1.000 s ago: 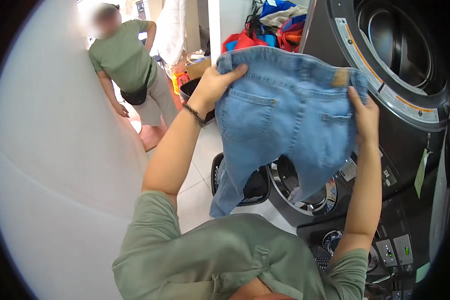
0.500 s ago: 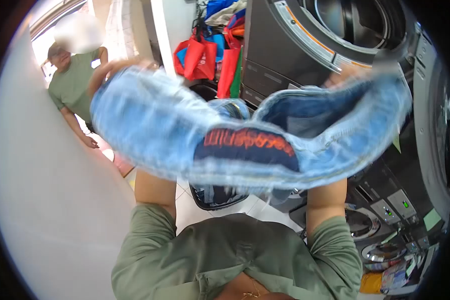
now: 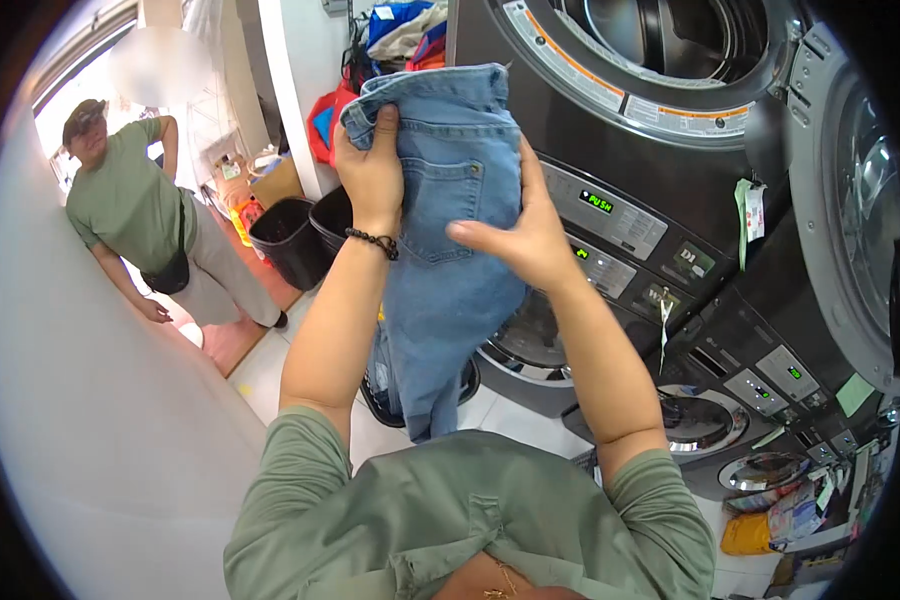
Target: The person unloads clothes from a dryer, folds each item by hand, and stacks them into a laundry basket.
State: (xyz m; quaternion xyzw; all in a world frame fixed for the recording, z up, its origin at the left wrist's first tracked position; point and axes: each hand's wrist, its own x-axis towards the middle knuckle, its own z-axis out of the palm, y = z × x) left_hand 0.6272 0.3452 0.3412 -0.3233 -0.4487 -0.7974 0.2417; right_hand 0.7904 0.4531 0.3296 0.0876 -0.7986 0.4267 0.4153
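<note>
Light blue jeans (image 3: 445, 290) hang in front of me, doubled lengthwise, with a back pocket facing me and the legs hanging down. My left hand (image 3: 375, 170) grips them at the upper left near the waistband, thumb on the denim and a dark bead bracelet at the wrist. At the right edge, my right hand (image 3: 530, 235) has its thumb across the front by the pocket, while most of its fingers are hidden behind the cloth. Below the jeans, a black laundry basket (image 3: 470, 385) is partly covered by them.
A dryer (image 3: 660, 60) has its round door (image 3: 855, 200) swung out at the right. Lower machines (image 3: 700, 420) line that side. Black bins (image 3: 290, 245) stand at the left, near another person (image 3: 135, 190). Colourful bags (image 3: 410, 30) hang behind the jeans.
The jeans went from spread wide by the waistband, label showing, to folded narrow and hanging upright. Both hands came inward, closer together. The view shifted slightly.
</note>
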